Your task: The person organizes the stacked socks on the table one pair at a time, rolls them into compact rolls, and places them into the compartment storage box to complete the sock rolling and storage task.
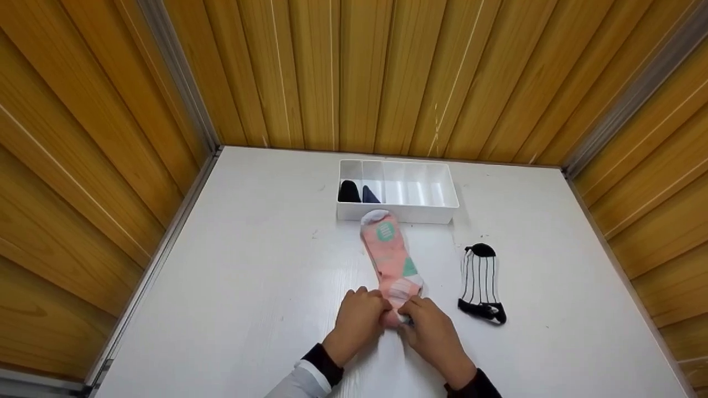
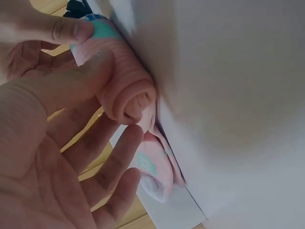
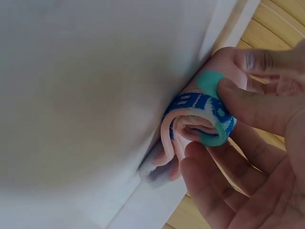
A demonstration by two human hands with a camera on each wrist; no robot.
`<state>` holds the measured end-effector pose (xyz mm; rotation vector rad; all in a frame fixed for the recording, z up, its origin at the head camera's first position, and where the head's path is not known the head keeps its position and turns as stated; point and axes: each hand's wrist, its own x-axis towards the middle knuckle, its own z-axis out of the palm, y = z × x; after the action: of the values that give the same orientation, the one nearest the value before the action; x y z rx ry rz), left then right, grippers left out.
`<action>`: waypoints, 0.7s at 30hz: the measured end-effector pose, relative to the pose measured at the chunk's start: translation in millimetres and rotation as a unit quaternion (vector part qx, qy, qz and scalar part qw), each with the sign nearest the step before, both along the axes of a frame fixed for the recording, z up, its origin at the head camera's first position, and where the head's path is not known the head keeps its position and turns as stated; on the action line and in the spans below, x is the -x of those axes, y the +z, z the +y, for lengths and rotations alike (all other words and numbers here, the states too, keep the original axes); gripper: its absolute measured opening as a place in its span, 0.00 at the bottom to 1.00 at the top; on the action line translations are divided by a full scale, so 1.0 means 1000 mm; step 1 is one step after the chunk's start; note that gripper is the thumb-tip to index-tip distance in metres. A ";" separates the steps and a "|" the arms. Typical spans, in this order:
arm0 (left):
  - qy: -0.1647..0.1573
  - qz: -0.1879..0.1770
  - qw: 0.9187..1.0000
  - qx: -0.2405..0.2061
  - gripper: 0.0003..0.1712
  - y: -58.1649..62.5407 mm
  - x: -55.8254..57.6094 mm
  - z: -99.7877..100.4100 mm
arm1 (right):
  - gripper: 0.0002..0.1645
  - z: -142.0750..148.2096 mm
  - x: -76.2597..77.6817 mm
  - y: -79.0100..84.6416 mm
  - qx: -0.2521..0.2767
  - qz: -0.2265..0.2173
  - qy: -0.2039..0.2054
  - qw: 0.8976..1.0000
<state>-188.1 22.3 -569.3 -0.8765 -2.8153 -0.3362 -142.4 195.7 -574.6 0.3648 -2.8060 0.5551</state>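
A pink sock (image 1: 385, 251) with green patches and a white toe lies lengthwise on the white table, its near end rolled up. My left hand (image 1: 360, 316) grips one side of the roll, thumb on top and fingers around the far side, as the left wrist view shows with the coiled sock (image 2: 128, 95). On the other side, my right hand (image 1: 433, 333) pinches the roll between thumb and fingers. In the right wrist view the roll's end (image 3: 200, 124) shows a blue and green patterned cuff. The flat toe end points toward the box.
A white divided box (image 1: 398, 213) stands behind the sock, with a black item (image 1: 349, 192) and a dark blue item (image 1: 370, 195) in its left compartments. To the right lies a black-and-white striped sock (image 1: 481, 282). Wood-patterned walls (image 1: 354, 77) border the table.
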 end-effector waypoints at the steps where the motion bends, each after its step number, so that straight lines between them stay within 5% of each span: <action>1: -0.002 0.007 1.000 0.002 0.10 0.000 0.001 0.000 | 0.15 0.001 0.002 0.001 0.004 -0.009 0.001 1.000; 9: -0.012 0.026 0.999 -0.016 0.10 -0.007 0.004 0.002 | 0.13 0.006 0.008 0.007 0.002 -0.033 0.015 0.999; 21: 0.002 0.003 1.000 -0.021 0.07 0.000 0.008 0.003 | 0.19 -0.005 0.000 0.004 -0.030 0.076 0.016 0.997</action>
<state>-196.4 25.7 -569.2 -0.8600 -2.7934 -0.3899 -142.4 190.5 -570.1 0.4458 -2.6784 0.4320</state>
